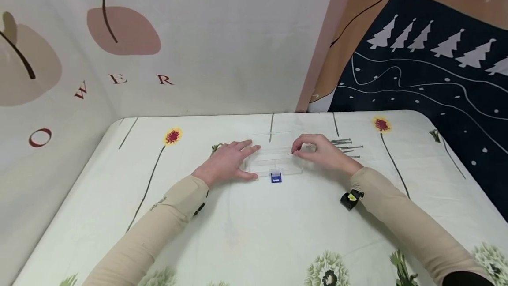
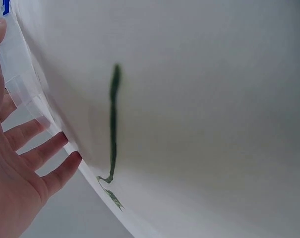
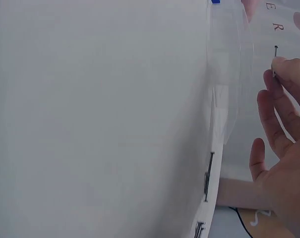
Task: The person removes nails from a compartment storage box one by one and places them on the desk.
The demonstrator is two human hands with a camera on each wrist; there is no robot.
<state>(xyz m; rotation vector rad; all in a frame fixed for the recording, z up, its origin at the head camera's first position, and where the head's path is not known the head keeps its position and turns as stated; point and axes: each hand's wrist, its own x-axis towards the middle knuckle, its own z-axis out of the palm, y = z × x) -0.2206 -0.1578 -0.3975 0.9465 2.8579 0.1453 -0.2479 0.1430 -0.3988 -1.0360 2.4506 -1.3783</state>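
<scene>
A clear plastic box with a blue latch lies open on the flowered tablecloth. My left hand rests flat against the box's left side, fingers straight; in the left wrist view the fingers touch the clear box wall. My right hand pinches a thin dark nail over the box; in the right wrist view the nail sticks out from the fingertips beside the clear box.
Several dark nails lie in a loose row on the cloth just right of the right hand. Patterned cloth walls stand close behind and to the left. A small black and yellow clip hangs at the right wrist.
</scene>
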